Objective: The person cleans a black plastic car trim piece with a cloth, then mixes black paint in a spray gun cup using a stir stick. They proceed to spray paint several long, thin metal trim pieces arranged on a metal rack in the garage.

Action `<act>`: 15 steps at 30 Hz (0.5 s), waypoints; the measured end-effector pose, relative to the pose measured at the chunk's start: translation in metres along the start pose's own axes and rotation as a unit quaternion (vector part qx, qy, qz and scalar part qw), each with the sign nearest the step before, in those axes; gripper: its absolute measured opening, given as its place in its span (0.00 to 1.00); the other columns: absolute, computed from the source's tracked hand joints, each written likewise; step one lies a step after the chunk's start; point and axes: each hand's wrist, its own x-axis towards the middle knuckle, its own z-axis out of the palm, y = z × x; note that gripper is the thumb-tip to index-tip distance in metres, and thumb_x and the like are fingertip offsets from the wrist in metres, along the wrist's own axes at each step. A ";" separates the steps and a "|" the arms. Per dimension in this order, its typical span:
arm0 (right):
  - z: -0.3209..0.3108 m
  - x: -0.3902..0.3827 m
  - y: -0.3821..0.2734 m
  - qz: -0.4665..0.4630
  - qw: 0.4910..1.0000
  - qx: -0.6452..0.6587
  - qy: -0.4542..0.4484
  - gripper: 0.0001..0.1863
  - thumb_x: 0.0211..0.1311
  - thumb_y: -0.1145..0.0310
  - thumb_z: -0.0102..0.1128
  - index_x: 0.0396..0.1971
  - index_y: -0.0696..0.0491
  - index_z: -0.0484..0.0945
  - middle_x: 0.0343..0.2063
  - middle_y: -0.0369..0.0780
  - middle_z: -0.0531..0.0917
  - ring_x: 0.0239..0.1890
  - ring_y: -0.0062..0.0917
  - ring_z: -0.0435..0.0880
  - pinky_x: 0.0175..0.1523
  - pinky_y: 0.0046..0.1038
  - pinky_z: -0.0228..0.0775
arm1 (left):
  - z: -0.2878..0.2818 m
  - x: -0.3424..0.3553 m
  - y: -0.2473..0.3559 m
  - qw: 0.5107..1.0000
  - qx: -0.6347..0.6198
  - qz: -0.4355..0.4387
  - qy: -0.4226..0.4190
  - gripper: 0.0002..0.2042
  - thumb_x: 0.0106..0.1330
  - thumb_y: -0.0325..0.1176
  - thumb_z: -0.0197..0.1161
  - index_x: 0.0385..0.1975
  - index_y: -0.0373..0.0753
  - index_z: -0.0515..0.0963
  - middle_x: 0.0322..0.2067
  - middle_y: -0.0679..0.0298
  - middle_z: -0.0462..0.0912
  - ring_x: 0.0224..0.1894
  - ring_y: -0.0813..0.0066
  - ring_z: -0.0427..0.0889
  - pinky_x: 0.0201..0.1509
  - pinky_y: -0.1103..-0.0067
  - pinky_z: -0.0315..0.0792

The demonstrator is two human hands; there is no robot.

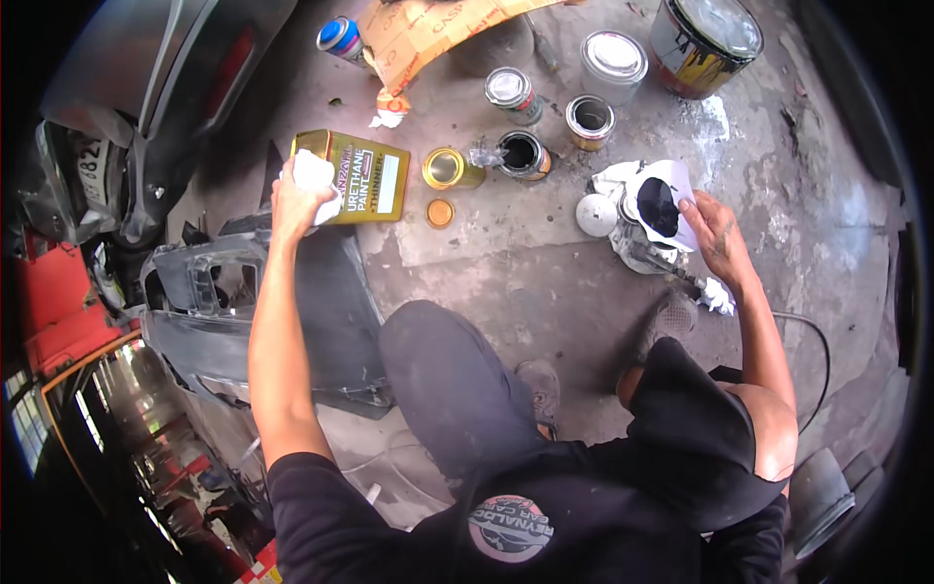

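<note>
My left hand point(292, 206) is closed on a wadded white rag point(313, 171), pressed against the end of a gold rectangular metal can point(375, 200). Whether these fingers also grip the can is hidden. Over on the right, my right hand point(718, 234) pinches the edge of a white paper strainer point(673, 177). Black paint point(658, 206) covers the strainer's inside. Beneath it a spray gun point(642, 251) stands on the floor, its cup mostly covered by the paper. A round white lid point(595, 214) lies beside the gun, and crumpled white paper point(718, 296) is near its hose end.
Between my hands stand a gold round tin point(453, 168), an orange cap point(440, 213) and an open can of black paint point(525, 156). Farther off are several tins and a large paint-streaked bucket point(705, 49). A dark car bumper point(321, 311) lies left; an air hose point(827, 350) runs right.
</note>
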 end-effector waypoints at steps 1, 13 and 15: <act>-0.002 0.000 -0.002 -0.001 1.000 -0.001 -0.012 0.24 0.82 0.57 0.52 0.49 0.66 0.82 0.44 0.52 0.86 0.46 0.47 0.85 0.55 0.39 0.73 | -0.003 0.000 -0.011 0.998 -0.037 -0.003 -0.043 0.53 0.45 0.43 0.79 0.76 0.36 0.64 0.60 0.36 0.79 0.65 0.42 0.79 0.71 0.60 0.73; -0.006 0.001 0.002 -0.003 1.000 0.005 -0.009 0.24 0.83 0.56 0.51 0.51 0.66 0.82 0.48 0.55 0.86 0.51 0.50 0.85 0.60 0.42 0.74 | 0.031 -0.141 0.190 0.945 -0.290 0.134 0.074 0.22 0.71 0.32 0.72 0.62 0.34 0.78 0.54 0.58 0.83 0.50 0.73 0.82 0.55 0.74 0.78; -0.002 0.001 0.007 -0.011 1.000 0.007 0.011 0.24 0.83 0.57 0.50 0.52 0.65 0.82 0.48 0.55 0.86 0.51 0.50 0.85 0.60 0.42 0.74 | 0.094 -0.182 0.252 0.873 -0.457 0.116 -0.128 0.27 0.69 0.29 0.73 0.67 0.34 0.74 0.57 0.58 0.82 0.55 0.74 0.83 0.54 0.76 0.81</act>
